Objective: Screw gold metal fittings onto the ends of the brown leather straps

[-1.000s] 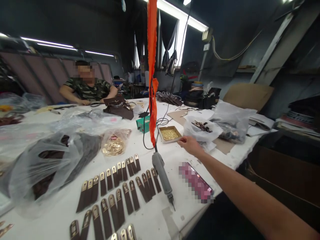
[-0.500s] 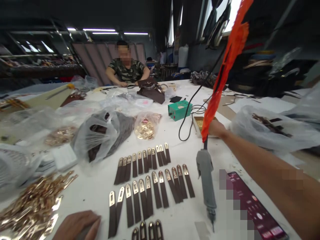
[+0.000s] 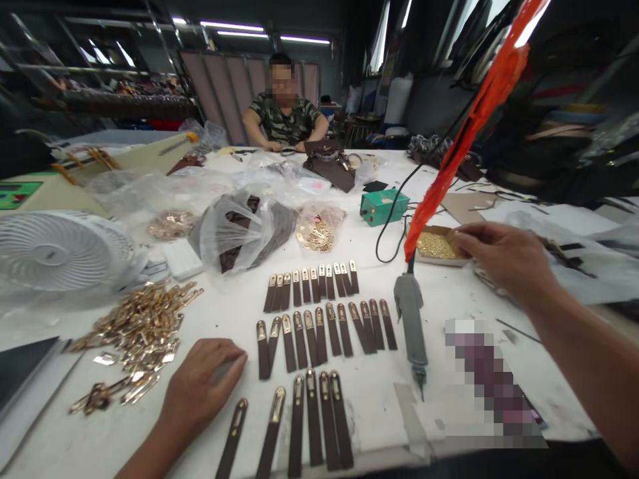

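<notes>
My left hand (image 3: pixel 202 379) rests on the table left of the straps, its fingers curled together; whatever lies inside the curl is hidden. My right hand (image 3: pixel 504 253) is at the right edge of a small box of gold screws (image 3: pixel 435 243), thumb and fingers pinched together; anything between them is too small to make out. Dark brown straps with gold metal tips (image 3: pixel 312 392) lie in three rows on the table. A grey electric screwdriver (image 3: pixel 413 326) hangs point down from an orange wrapping (image 3: pixel 449 146). A pile of gold metal plates (image 3: pixel 144 326) lies beyond my left hand.
A white fan (image 3: pixel 60 249) stands at the left. Behind the straps are plastic bags (image 3: pixel 234 226) and a green power box (image 3: pixel 384 207). A blurred phone (image 3: pixel 499 379) lies at the right. Across the table (image 3: pixel 369 392) sits a person (image 3: pixel 284 116) in a camouflage shirt.
The view has shifted left and down. My right hand has come back from over the screw box to its right edge, so the screws now show. My left hand remains beside the straps.
</notes>
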Demonstrator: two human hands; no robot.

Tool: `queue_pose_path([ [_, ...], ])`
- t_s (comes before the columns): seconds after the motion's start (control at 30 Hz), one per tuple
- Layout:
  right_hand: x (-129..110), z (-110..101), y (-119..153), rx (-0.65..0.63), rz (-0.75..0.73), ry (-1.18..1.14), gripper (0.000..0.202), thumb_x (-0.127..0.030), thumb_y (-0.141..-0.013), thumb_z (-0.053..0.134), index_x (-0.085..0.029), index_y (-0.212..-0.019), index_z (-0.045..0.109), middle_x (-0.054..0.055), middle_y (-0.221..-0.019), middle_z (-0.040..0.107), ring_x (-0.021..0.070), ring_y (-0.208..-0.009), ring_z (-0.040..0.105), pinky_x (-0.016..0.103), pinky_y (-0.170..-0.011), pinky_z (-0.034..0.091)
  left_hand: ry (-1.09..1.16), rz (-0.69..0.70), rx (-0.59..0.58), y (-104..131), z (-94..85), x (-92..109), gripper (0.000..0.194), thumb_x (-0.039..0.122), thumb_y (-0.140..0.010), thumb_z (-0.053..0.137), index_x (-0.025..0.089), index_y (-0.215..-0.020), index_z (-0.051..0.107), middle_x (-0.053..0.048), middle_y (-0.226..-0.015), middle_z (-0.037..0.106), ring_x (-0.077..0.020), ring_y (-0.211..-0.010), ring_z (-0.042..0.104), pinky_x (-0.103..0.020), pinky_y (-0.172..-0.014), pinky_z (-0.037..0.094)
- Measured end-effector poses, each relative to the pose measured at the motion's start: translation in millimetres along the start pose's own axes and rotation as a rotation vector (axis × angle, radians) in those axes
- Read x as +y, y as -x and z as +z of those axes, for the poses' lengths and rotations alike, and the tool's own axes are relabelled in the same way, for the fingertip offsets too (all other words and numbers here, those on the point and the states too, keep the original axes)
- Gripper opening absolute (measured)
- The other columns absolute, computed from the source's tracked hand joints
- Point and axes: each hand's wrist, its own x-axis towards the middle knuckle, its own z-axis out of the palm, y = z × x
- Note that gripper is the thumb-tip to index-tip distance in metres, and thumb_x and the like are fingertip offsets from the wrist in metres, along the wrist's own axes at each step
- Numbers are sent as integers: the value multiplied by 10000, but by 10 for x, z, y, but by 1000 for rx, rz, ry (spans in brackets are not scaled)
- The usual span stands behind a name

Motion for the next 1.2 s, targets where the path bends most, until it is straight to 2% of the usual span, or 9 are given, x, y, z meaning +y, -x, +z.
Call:
queue_pose_path([
  [0.17, -601, 503, 1021, -602, -230, -122, 207, -375, -959, 668, -232, -960, 817, 23, -897, 792, 200, -809, 719, 324, -775, 517, 23, -64, -43, 66, 30, -8, 199, 374, -1000, 659, 231, -924, 776, -31, -959, 741, -217, -966, 657, -360, -901, 504],
  [0.3, -762, 964, 1389, -722, -287, -52, 200, -238, -955, 614, -232, -952, 814, 17, -915, 795, 201, -826, 707, 331, -768, 491, 43, -127, -51, 103, 50, -9, 253, 417, -1002, 633, 232, -909, 779, -39, -966, 746, -235, -986, 644, -382, -905, 496],
  [0.4, -822, 1009, 1447, -680, -299, -41, 228, -267, -967, 611, -253, -1063, 817, 19, -992, 808, 223, -898, 725, 351, -817, 514, 65, -152, -50, 109, 60, -4, 278, 435, -1001, 624, 225, -907, 780, -48, -967, 748, -240, -996, 641, -392, -920, 493],
  [0.5, -901, 855, 1453, -591, -311, -43, 283, -298, -969, 619, -262, -1191, 791, 36, -1159, 800, 243, -1033, 728, 382, -928, 529, 80, -161, -60, 105, 61, 6, 298, 441, -1005, 609, 219, -903, 779, -52, -961, 749, -241, -982, 635, -396, -915, 489],
  [0.63, -916, 538, 1425, -425, -310, -70, 298, -399, -950, 671, -255, -1184, 787, 45, -1135, 785, 204, -851, 721, 368, -817, 553, 76, -167, -55, 101, 57, 18, 309, 443, -1007, 600, 217, -896, 780, -55, -964, 752, -239, -981, 633, -392, -910, 489],
  [0.73, -708, 330, 1357, -216, -224, -64, 350, -479, -909, 713, -228, -1141, 785, 64, -1068, 787, 216, -831, 726, 375, -785, 563, 74, -153, -59, 103, 56, 18, 314, 439, -1015, 595, 212, -902, 779, -59, -962, 754, -241, -973, 632, -394, -903, 490],
  [0.83, -340, 239, 1292, -53, -21, -26, 473, -562, -837, 761, -191, -1130, 769, 89, -1011, 785, 273, -930, 738, 435, -903, 558, 75, -148, -59, 108, 61, 17, 301, 431, -1015, 602, 209, -910, 777, -60, -964, 756, -248, -974, 633, -398, -892, 492],
  [1.03, 164, 456, 1361, -61, 384, -136, 871, -720, -725, 841, -135, -1341, 648, 170, -1181, 765, 350, -1067, 736, 522, -986, 559, 81, -164, -51, 106, 52, 56, 278, 406, -1005, 614, 208, -901, 780, -65, -955, 759, -254, -975, 647, -396, -896, 501],
  [1.2, 102, 716, 1493, -225, 521, -378, 636, -626, -766, 856, -164, -1179, 712, 151, -1093, 784, 310, -974, 760, 411, -818, 621, 91, -166, -71, 99, 26, 68, 280, 391, -1018, 601, 200, -913, 777, -65, -957, 762, -249, -964, 646, -407, -912, 512],
])
